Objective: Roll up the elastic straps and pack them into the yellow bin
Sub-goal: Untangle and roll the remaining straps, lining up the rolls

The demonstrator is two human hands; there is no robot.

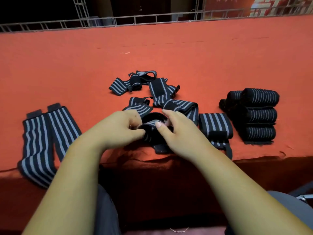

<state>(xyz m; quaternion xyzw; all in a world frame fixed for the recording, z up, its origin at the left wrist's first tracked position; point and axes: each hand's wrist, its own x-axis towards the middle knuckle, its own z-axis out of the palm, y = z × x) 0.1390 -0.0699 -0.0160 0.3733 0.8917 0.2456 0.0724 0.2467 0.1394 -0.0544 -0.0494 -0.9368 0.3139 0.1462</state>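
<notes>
Head view: looks down on a desk (152,53) covered in red-orange cloth, with a metal railing (135,19) along its far edge.
Flat straps (39,141): two long black elastic bands with grey lengthwise stripes lie side by side at the left, their near ends hanging over the desk's front edge.
Rolled straps (257,112): a stack of tight black-and-grey rolls at the right, well apart from the hands.
Loose straps (159,92): a tangled heap at mid-desk, just beyond the hands.
Left hand (122,128): grip curled round the left side of the half-rolled strap (151,123).
Right hand (181,133): grip closed on the same roll's right side, thumb on top.
Half-rolled strap: black with grey stripes, held between both hands near the front edge.
</notes>
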